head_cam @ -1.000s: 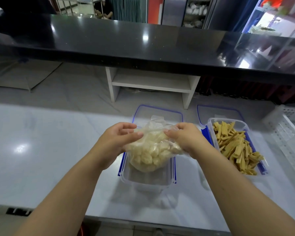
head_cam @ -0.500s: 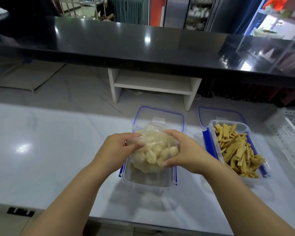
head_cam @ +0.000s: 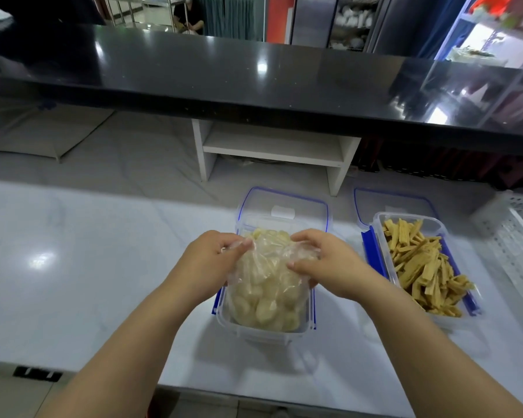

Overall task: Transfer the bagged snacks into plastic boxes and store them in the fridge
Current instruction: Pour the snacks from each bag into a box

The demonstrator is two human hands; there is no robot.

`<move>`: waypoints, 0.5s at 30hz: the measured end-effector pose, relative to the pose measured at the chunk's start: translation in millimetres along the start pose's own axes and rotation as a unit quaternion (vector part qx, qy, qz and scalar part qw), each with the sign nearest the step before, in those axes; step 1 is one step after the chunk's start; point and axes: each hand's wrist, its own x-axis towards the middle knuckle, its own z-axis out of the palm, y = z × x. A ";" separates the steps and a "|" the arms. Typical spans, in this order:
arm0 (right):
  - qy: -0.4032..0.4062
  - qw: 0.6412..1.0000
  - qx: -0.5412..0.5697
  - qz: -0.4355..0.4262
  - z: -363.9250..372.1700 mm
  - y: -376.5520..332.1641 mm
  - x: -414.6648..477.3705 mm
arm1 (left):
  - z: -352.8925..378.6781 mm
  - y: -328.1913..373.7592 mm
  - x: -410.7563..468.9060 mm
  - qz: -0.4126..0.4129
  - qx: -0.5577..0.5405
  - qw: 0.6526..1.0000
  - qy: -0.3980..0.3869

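Note:
A clear plastic bag of pale puffed snacks [head_cam: 264,292] lies inside a clear plastic box with blue clips [head_cam: 266,333] on the white counter. My left hand [head_cam: 207,262] grips the bag's upper left side. My right hand [head_cam: 323,262] grips its upper right side, fingers curled into the plastic. Pale pieces show at the bag's far end. To the right stands a second clear box [head_cam: 381,224] filled with yellow-brown snack strips [head_cam: 421,267].
Two blue-edged lids [head_cam: 284,203] [head_cam: 393,200] lie behind the boxes. A white perforated basket [head_cam: 517,236] sits at the far right. A small white shelf unit [head_cam: 272,146] stands under a black raised counter [head_cam: 254,82]. The counter's front edge [head_cam: 194,387] runs below my arms.
The bag has come down from above the box into it and now lies tilted inside, with both hands still on it.

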 end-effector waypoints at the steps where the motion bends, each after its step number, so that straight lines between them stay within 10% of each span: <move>1: 0.004 1.000 0.006 -0.001 -2.9 -1.2 0.0 | -0.7 -0.5 0.6 0.008 0.016 1.000 0.003; 15: 0.086 0.992 0.068 -0.061 -14.5 -37.4 -3.5 | -6.9 16.4 9.9 0.057 -0.164 0.984 0.038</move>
